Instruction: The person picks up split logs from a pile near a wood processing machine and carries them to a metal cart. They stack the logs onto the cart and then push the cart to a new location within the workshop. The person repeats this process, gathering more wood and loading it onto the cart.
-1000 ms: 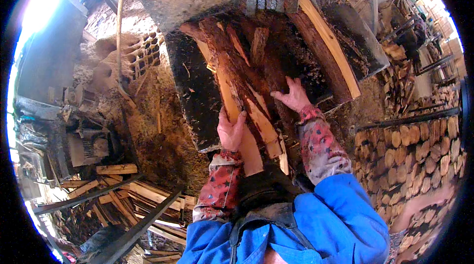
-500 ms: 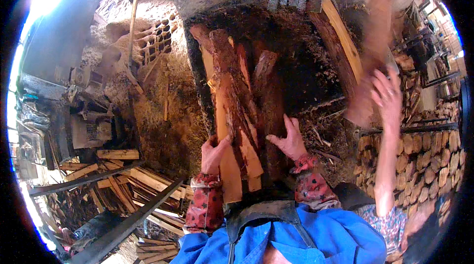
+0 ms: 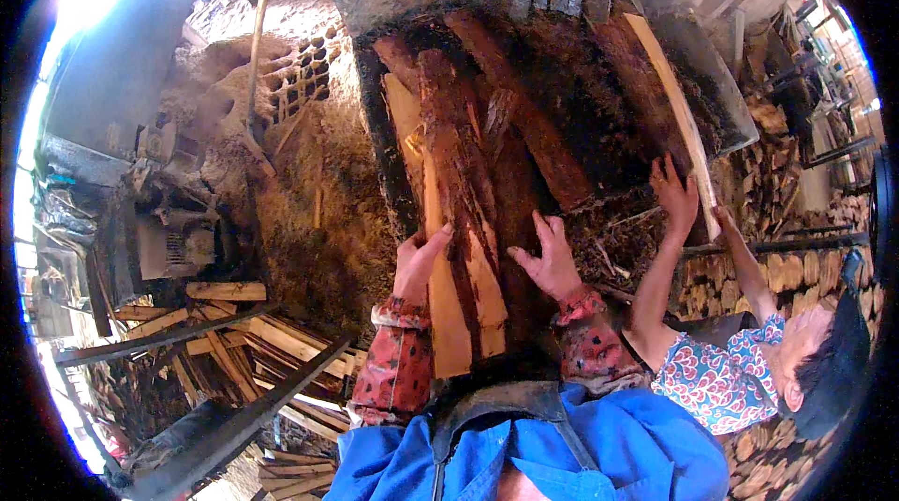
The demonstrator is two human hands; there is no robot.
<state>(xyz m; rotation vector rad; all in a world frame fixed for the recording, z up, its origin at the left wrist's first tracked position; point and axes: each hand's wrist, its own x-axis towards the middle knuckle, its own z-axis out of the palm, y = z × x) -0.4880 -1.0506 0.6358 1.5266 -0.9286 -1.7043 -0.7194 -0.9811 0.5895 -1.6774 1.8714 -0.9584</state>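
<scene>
Several split logs with rough reddish-brown bark lie lengthwise before me in a dark, soot-stained bay. My left hand (image 3: pixel 421 262) grips the left edge of a split log (image 3: pixel 448 314) with a pale cut face, its thumb on top. Beside it, a bark-covered log (image 3: pixel 456 126) lies over other pieces. My right hand (image 3: pixel 548 259) is at the right side of the pile, thumb and forefinger spread, next to a dark piece of wood (image 3: pixel 520 220); whether it touches is unclear. Another bark-covered slab (image 3: pixel 524 108) slants across the bay.
At the right, a co-worker in a patterned shirt (image 3: pixel 716 370) has both hands by a long slab with a pale edge (image 3: pixel 674 108). Stacked firewood (image 3: pixel 796 286) stands behind. Dark metal bars (image 3: pixel 253 426) and split sticks (image 3: pixel 290 351) are at lower left.
The slanting slab now lies in the bay. The co-worker has leaned into view, with both hands by the long slab. My left hand has shifted slightly forward and right; my right hand has barely moved.
</scene>
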